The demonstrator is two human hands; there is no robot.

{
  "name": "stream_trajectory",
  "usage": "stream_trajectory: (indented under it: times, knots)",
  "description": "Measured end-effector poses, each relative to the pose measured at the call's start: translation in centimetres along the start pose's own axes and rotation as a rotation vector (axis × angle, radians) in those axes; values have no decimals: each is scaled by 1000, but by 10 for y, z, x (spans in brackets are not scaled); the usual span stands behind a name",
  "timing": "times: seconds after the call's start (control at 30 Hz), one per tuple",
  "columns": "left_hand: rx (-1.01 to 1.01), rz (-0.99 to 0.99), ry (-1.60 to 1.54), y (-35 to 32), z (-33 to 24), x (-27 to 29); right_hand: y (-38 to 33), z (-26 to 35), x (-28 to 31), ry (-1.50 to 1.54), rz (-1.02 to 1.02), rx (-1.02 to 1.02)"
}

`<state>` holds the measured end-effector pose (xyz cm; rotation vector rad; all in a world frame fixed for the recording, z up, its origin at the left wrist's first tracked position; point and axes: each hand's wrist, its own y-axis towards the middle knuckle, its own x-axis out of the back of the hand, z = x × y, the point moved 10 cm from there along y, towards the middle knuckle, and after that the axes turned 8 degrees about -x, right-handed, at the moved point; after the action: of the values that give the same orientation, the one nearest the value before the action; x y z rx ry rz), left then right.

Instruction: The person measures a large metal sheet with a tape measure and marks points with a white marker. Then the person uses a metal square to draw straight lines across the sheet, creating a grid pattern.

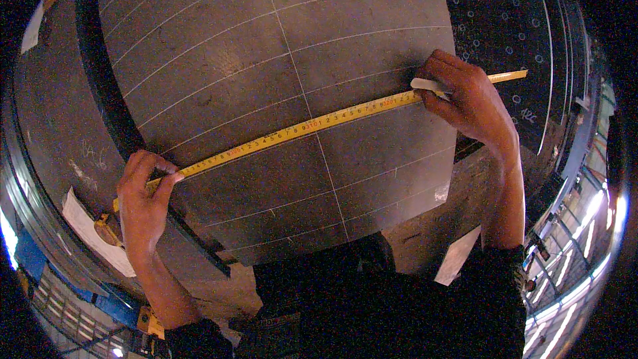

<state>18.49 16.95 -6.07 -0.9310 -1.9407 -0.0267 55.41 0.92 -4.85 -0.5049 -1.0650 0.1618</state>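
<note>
A yellow tape measure [276,136] is stretched across a dark metal sheet [372,173], rising from lower left to upper right. At the sheet's left edge my left hand [143,193] is closed, thumb and fingers pinching the tape. My right hand [468,96] is closed near the sheet's right edge, with a white stick, likely chalk [428,84], between thumb and fingers. It rests over the tape, whose blade shows again beyond the hand. Thin white lines run across the sheet, and one long line crosses them under the tape.
A black bar [100,80] runs along the sheet's left edge. On the right lies a dark plate [495,6] covered with small chalk circles. White papers [100,233] lie at lower left beside a yellowish object [106,231]. A wooden surface [419,236] shows below the sheet.
</note>
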Motion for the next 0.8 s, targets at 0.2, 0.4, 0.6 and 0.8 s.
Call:
stream_trajectory:
  times: [0.2,0.4,0.6,0.8]
  knots:
    - [-53,-6,5,1,-2,-1,0,1,3,61,-88,51]
    - [0,6,-37,1,0,2,1,-2,0,65,-62,30]
    - [23,-13,-25,-1,12,-4,-2,-16,-4,44,18,-197]
    - [-1,-67,23,-6,5,-1,-42,20,-20,249,-210,-393]
